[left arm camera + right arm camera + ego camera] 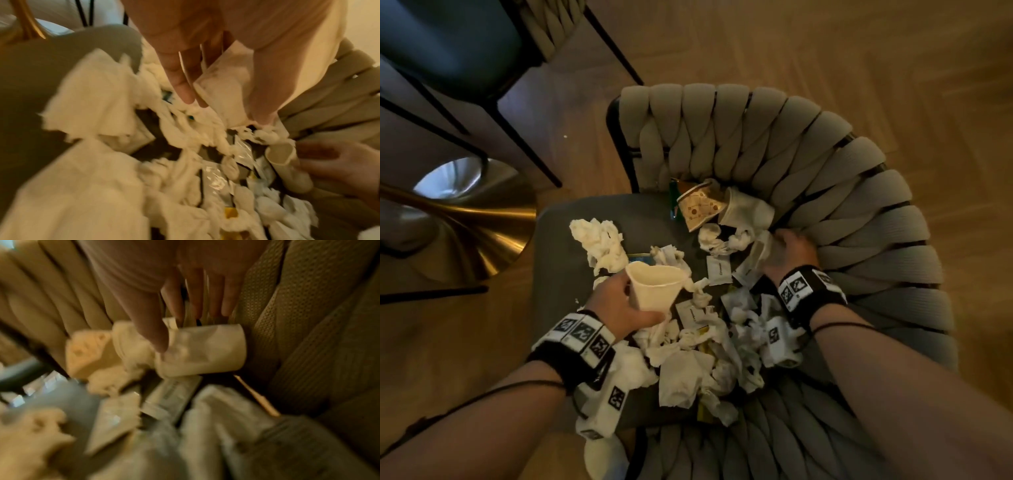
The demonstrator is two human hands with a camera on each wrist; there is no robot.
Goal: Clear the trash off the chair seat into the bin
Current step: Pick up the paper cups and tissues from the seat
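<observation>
Trash covers most of the grey chair seat [558,233]: crumpled tissues [602,243], small paper sachets [717,270] and paper cups. My left hand [619,305] grips a white paper cup [654,289] by its squashed wall, mouth up, over the middle of the pile. My right hand [789,248] reaches to about two o'clock on the seat, against the woven backrest [825,164]; its thumb and fingers close on a second crushed white cup [756,250]. A patterned cup [698,205] lies on its side at twelve o'clock.

All of it should be light and soft. The cups crumple easily, so I judge the wall or rim the best hold; tissues can be bunched in handfuls; the flat, glossy sachets may slip and need pinching at an edge.

The right wrist view shows my thumb [152,331] pressing the cup [205,350], hidden from the head view. I see no bin anywhere.
</observation>
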